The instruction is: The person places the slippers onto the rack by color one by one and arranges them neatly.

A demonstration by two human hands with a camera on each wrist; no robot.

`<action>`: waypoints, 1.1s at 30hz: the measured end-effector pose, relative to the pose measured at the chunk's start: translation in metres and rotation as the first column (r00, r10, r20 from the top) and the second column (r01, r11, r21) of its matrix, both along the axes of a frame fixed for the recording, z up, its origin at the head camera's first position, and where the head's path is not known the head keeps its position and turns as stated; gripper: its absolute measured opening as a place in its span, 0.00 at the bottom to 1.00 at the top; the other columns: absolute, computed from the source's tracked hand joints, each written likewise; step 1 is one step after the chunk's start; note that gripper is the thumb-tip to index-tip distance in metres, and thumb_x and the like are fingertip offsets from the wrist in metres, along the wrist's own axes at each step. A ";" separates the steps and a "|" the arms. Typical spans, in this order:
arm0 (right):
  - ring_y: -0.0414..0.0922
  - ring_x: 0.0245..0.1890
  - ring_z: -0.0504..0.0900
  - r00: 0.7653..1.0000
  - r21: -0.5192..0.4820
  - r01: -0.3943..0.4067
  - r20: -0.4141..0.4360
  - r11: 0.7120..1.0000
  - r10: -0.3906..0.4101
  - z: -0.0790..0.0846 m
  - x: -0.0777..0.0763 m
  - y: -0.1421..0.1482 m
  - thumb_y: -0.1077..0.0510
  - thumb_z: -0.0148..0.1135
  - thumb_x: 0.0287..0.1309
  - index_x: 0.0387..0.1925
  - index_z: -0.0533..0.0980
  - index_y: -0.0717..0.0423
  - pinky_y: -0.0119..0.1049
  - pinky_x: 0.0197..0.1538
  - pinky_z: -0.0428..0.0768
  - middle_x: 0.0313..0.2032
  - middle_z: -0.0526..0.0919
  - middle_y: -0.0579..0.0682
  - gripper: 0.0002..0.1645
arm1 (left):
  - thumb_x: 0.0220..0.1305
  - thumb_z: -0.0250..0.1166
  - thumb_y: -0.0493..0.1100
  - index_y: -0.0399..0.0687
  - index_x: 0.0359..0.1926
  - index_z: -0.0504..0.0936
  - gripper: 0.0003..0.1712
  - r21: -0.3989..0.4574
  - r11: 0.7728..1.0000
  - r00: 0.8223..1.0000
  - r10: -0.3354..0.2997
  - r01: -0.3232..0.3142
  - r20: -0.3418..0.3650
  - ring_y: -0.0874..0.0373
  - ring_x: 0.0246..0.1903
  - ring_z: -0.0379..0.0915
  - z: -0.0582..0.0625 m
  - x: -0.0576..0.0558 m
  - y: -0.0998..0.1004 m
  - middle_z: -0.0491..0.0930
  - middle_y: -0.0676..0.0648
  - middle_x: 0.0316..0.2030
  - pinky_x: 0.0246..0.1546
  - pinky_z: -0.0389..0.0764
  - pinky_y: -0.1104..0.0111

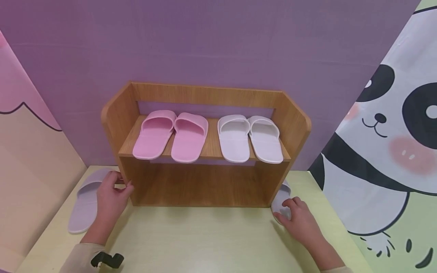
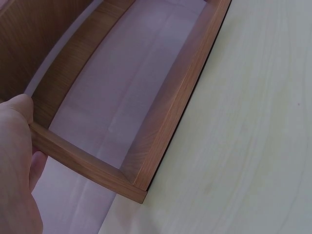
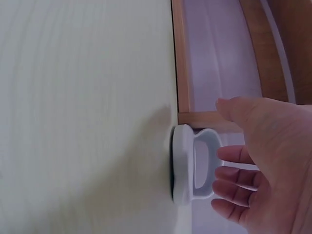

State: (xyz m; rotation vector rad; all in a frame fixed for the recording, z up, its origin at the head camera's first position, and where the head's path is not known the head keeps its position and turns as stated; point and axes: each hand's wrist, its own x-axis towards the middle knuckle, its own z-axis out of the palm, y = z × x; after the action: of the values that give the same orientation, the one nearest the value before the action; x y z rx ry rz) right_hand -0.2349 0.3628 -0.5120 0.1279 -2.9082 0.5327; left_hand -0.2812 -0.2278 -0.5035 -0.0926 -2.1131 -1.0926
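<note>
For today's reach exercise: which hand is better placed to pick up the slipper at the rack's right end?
The right hand: its fingers already touch that slipper. The left hand grips the rack at its far side.

I seem to be in a staged, child-themed room. A purple wall (image 1: 218,41) and a panda backdrop (image 1: 385,144) surround my pale table (image 1: 205,239). A wooden shoe rack (image 1: 205,148) holds slippers.

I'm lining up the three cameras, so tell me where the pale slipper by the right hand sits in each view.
Head: pale slipper at lower right, beside the wooden rack's right wall, under the right hand.
Left wrist: not in it.
Right wrist: lower centre, seen edge-on, beside the fingers.
Shared landmark: the wooden rack.
</note>
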 end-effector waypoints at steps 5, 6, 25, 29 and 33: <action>0.63 0.53 0.79 1.000 -0.002 0.012 -0.029 1.000 -0.012 -0.003 0.000 0.003 0.45 0.81 0.63 0.56 0.81 0.66 0.63 0.58 0.83 0.51 0.81 0.63 0.34 | 0.59 0.73 0.25 0.37 0.40 0.80 0.12 -0.005 1.000 1.000 -0.002 0.002 -0.002 0.51 0.40 0.83 -0.002 -0.001 0.000 0.82 0.43 0.38 0.34 0.75 0.89; 0.64 0.54 0.78 1.000 0.001 0.015 -0.026 1.000 -0.015 -0.004 -0.001 0.003 0.44 0.81 0.63 0.58 0.81 0.66 0.64 0.58 0.82 0.52 0.80 0.64 0.35 | 0.60 0.73 0.25 0.37 0.40 0.80 0.12 -0.006 1.000 1.000 0.000 0.000 0.003 0.51 0.41 0.83 -0.002 -0.001 -0.001 0.81 0.43 0.39 0.34 0.75 0.89; 0.76 0.62 0.76 0.988 0.085 0.076 0.128 0.993 -0.087 -0.015 -0.019 -0.002 0.31 0.76 0.63 0.73 0.75 0.65 0.73 0.62 0.79 0.70 0.72 0.75 0.53 | 0.59 0.74 0.26 0.38 0.39 0.80 0.12 -0.008 1.000 1.000 -0.002 0.001 -0.011 0.56 0.40 0.82 -0.002 -0.001 -0.001 0.82 0.44 0.38 0.34 0.75 0.89; 0.75 0.60 0.77 0.989 0.100 0.077 0.120 0.992 -0.089 -0.017 -0.022 -0.003 0.32 0.77 0.63 0.72 0.77 0.64 0.72 0.60 0.81 0.68 0.74 0.74 0.51 | 0.59 0.74 0.26 0.38 0.39 0.80 0.11 -0.007 1.000 1.000 -0.004 0.004 -0.016 0.66 0.40 0.79 -0.004 -0.002 -0.001 0.81 0.44 0.38 0.34 0.76 0.89; 0.73 0.58 0.78 0.990 0.101 0.077 0.111 0.992 -0.088 -0.018 -0.024 -0.004 0.35 0.78 0.62 0.70 0.78 0.65 0.70 0.58 0.82 0.66 0.76 0.74 0.48 | 0.60 0.74 0.26 0.38 0.40 0.81 0.12 -0.008 1.000 1.000 -0.002 0.002 -0.007 0.74 0.40 0.75 -0.005 -0.003 -0.003 0.81 0.44 0.39 0.34 0.76 0.89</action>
State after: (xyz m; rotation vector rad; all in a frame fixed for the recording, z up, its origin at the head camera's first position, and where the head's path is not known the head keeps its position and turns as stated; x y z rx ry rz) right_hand -0.2584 0.3587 -0.5297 -0.0103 -3.0361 0.3986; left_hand -0.2845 -0.2303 -0.5083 -0.1023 -2.1119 -1.0834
